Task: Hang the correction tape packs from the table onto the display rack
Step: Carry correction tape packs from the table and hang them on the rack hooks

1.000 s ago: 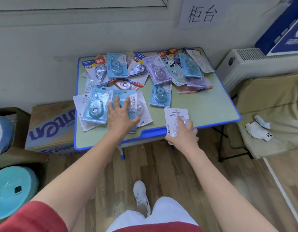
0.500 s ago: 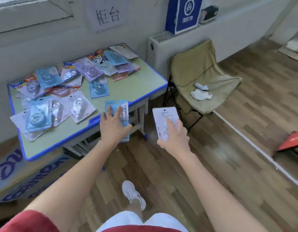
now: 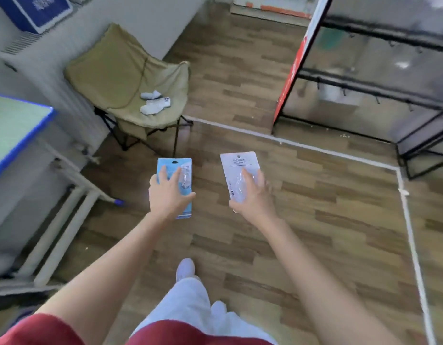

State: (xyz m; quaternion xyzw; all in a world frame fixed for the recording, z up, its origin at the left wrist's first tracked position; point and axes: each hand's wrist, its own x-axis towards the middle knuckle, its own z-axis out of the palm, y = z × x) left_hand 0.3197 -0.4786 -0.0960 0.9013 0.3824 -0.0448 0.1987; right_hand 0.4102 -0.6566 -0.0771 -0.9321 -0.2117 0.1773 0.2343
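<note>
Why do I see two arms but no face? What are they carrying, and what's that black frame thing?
The camera sits on the person's head, looking down, so you see their own arms and legs above a wooden floor. No robot, just bare hands. The left hand holds a light blue card pack of correction tape; the right hand holds a white card pack. The black metal display rack at upper right is where packs get hung. At the left edge is a corner of the green table with a blue rim; what lies on it is out of view. Beside it stands a khaki fabric folding chair.
</note>
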